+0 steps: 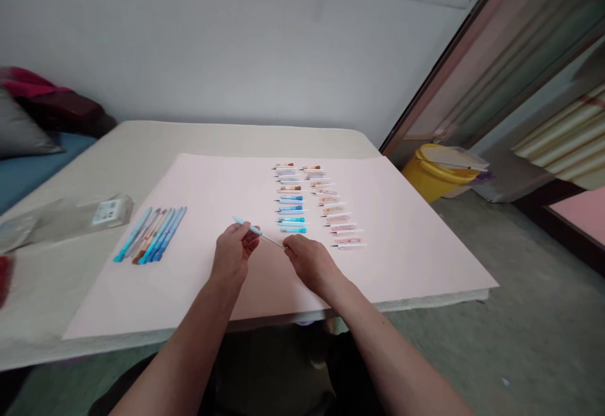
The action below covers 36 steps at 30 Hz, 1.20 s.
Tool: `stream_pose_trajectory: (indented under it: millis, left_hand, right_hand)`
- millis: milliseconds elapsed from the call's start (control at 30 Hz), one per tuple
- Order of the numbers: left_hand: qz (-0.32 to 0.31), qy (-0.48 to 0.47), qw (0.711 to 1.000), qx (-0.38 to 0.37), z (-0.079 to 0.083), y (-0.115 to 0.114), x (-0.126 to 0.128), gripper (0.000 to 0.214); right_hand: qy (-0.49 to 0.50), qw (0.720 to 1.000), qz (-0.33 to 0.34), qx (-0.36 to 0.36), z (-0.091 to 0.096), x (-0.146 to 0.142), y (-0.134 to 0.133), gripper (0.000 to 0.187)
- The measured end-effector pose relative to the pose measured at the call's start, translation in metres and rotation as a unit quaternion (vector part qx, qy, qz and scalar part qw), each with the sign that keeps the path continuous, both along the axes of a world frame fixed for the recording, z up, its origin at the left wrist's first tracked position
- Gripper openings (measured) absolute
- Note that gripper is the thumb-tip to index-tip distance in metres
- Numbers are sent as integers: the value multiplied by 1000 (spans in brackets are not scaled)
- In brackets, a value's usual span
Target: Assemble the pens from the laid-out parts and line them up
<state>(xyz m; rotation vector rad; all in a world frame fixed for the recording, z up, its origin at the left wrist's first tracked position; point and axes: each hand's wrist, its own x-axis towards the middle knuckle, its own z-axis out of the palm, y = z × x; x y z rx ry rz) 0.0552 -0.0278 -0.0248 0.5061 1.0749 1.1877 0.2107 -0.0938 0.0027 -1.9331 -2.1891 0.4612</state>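
My left hand [232, 251] is closed round a light blue pen barrel [241, 220], tilted with its upper end toward the back left. Out of the barrel's lower end runs a thin white pen refill [273, 240], and my right hand [309, 263] pinches its far end. Just beyond my hands, blue and brown pen parts with thin refills beside them [290, 208] lie in a column. To its right is a second column of slim pale and pinkish pen parts [336, 219]. Several whole pens [154, 234] rest side by side at the left, in blue, brown and grey tones.
A pale pink sheet [212, 183] covers much of the white-topped table [155, 133]. Clear plastic packaging [70, 224] lies at the left. A yellow bucket [425, 176] stands on the floor beyond the right edge, and a white wall [246, 57] closes off the back.
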Motion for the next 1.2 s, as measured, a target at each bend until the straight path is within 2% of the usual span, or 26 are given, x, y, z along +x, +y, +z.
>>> stream_pose_trajectory:
  millis: [167, 267, 433, 567, 667, 867, 1067, 1200]
  left_hand:
    - [-14, 4, 1000, -6, 1, -4, 5, 10]
    - [-51, -11, 998, -20, 2, -12, 12, 8]
    - [-113, -45, 991, -51, 0, -26, 23, 6]
    - [-103, -87, 989, -57, -4, -29, 25, 6]
    - [-103, -110, 987, -55, -7, -28, 24, 6]
    - [-90, -84, 991, -57, -6, -27, 23, 8]
    - [-124, -116, 985, -40, -8, -28, 21, 6]
    - [-107, -124, 985, -55, -9, -28, 21, 9]
  right_hand:
    - [25, 999, -6, 25, -4, 1, 0, 16]
    - [58, 997, -6, 47, -8, 1, 1, 11]
    - [184, 982, -40, 31, -14, -2, 4, 7]
    - [269, 960, -73, 12, -16, -4, 4, 8]
    - [287, 955, -71, 7, -17, -5, 3, 10]
    - [313, 947, -69, 9, -16, -6, 3, 12]
    - [393, 915, -95, -14, -19, -7, 4, 8]
    - [432, 896, -96, -18, -20, -11, 3, 8]
